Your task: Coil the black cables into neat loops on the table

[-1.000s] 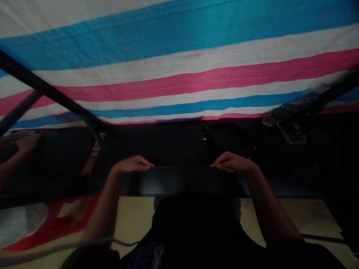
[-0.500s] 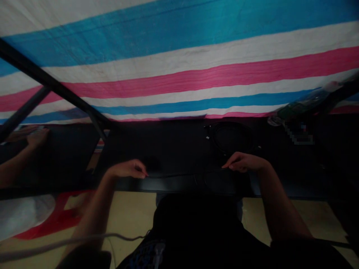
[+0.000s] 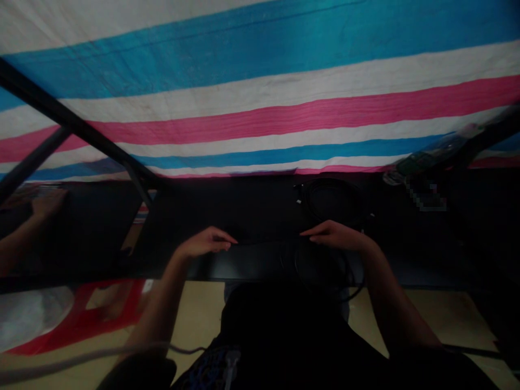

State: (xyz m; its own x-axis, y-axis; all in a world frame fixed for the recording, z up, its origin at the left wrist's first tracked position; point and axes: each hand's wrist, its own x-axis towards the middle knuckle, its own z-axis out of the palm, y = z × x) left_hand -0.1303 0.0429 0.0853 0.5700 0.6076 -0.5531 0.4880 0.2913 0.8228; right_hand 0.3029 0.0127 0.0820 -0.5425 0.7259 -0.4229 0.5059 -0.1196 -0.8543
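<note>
The thin dark cable (image 3: 266, 242) lay between the two hands, above the near part of the black table (image 3: 227, 208). Its visible stretch ran left to right, almost parallel with the near edge, and it looked nearly straight, although the darkness made it faint.

The left hand (image 3: 209, 242) was at the left end of this stretch, with the thumb and forefinger pinched on it. The right hand (image 3: 333, 235) was at the right end, also pinching it between the fingertips. So the hands were well apart from each other, with the line between them.

Some dark loops (image 3: 359, 290) hung toward the near edge, below the right hand, which was the nearer one to them. Whether they belonged to the same cable, I could not tell.

Farther from the person, just beyond the right hand, a coil of black cable (image 3: 310, 203) rested on the table, with a small pale connector (image 3: 299, 201) at its left side. Farther right lay a clear bottle (image 3: 430, 154), near the striped sheet (image 3: 260, 119).
</note>
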